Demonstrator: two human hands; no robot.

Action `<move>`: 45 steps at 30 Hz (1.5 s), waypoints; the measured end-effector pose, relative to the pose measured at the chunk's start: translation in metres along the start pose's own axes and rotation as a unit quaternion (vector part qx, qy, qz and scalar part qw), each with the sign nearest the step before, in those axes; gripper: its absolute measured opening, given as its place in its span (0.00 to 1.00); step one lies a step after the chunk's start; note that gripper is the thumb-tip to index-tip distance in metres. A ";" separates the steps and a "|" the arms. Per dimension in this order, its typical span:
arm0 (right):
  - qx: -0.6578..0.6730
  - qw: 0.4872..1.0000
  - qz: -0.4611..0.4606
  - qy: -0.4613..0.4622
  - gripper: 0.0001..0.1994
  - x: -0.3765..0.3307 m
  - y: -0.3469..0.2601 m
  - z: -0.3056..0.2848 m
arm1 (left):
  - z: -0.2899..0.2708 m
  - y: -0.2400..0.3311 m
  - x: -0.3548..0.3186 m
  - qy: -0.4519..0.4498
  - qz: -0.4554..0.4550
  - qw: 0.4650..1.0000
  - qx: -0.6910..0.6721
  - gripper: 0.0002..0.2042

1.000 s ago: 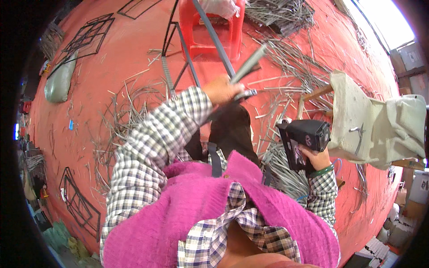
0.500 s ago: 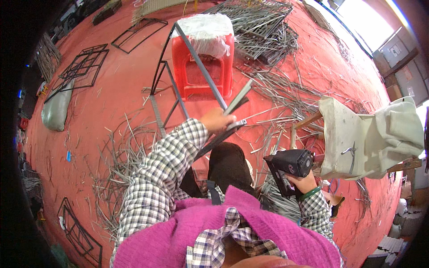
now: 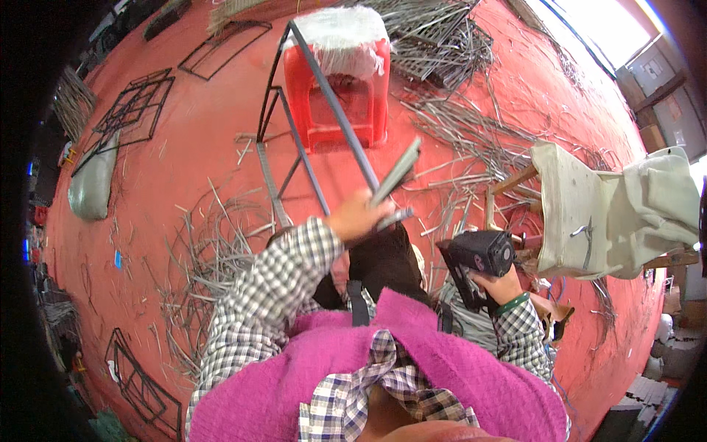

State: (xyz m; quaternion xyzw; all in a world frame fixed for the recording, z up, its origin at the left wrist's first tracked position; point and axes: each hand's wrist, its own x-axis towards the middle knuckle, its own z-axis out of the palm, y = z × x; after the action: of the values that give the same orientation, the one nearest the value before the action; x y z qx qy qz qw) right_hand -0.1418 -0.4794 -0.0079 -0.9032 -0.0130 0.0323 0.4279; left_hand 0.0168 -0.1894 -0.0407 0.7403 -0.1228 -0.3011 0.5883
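My left hand (image 3: pixel 355 216) is closed around the near end of a dark metal frame (image 3: pixel 329 96) and a flat grey strip (image 3: pixel 398 172). The strip sticks out up and to the right past my fingers. The frame leans away from me, its far end up against the front of a red plastic stool (image 3: pixel 299 110) with a white covering (image 3: pixel 339 38). In my right hand (image 3: pixel 502 286) is a black staple gun (image 3: pixel 479 258), held by its grip beside my right knee, apart from the frame. My left fingertips are partly hidden by the strip.
Loose grey strips (image 3: pixel 213 254) litter the red floor at left and right. More frames (image 3: pixel 136 110) lie at far left. To the right stands a chair draped in pale cloth (image 3: pixel 578 221). A heap of grey strips and frames (image 3: pixel 434 44) lies behind the stool.
My left hand has come slightly nearer to me with the frame and strip, and the strip has turned a little. The staple gun is still in my right hand, almost unmoved.
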 end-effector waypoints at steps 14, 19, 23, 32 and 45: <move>-0.067 0.997 0.023 0.007 0.18 -0.012 0.020 -0.026 | 0.017 -0.034 0.101 -0.002 0.098 0.983 0.158 0.22; 0.001 0.957 0.290 0.026 0.25 -0.028 0.035 -0.031 | 0.053 -0.032 0.120 -0.019 0.116 0.975 0.188 0.27; -0.096 0.975 0.195 -0.037 0.23 -0.025 0.051 -0.032 | 0.022 -0.014 0.104 0.021 0.057 0.980 0.187 0.21; -0.295 0.946 -0.041 -0.127 0.12 0.027 0.094 -0.034 | -0.009 -0.008 0.074 0.004 0.053 0.985 0.165 0.24; 0.099 0.986 0.131 -0.031 0.11 0.042 0.028 -0.028 | -0.053 -0.012 0.020 0.062 -0.027 0.964 -0.256 0.13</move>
State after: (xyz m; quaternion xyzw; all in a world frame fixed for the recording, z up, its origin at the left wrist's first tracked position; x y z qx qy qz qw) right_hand -0.0981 -0.5172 -0.0137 -0.8489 0.0953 0.1172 0.5065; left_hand 0.0622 -0.1544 -0.0513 0.5850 0.0155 -0.2919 0.7565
